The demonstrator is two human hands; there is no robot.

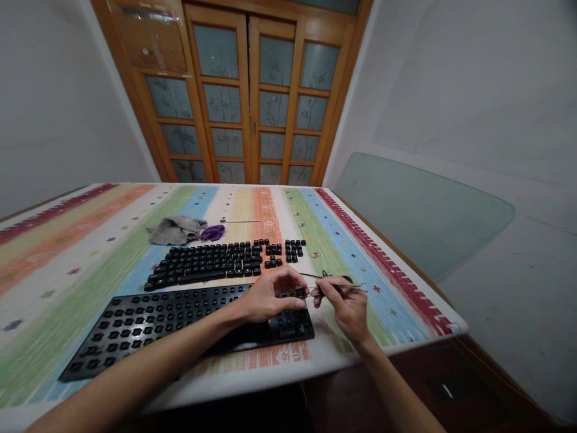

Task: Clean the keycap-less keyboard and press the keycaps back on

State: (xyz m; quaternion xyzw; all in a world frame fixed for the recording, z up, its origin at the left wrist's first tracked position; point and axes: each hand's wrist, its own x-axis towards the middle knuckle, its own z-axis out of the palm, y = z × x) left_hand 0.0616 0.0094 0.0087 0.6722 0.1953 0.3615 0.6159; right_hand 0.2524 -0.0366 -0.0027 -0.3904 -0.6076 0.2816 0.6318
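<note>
While left hand [270, 297] pinched small black keycap [300, 292] over stripped keyboard frame [148, 322] at counter's near edge, right hand [345, 300] gripped thin wire tool [336, 288] nr right edge. Best kept cap steady, tool tip low, w/ light pressure.

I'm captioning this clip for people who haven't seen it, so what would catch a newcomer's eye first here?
First the striped cloth, in bright colours, covering the whole table. Then, at its near edge, the stripped black keyboard frame, with the removed keycaps laid out in rows just behind it. At the frame's right end the left hand pinches one keycap while the right hand holds a thin tool to it.
</note>
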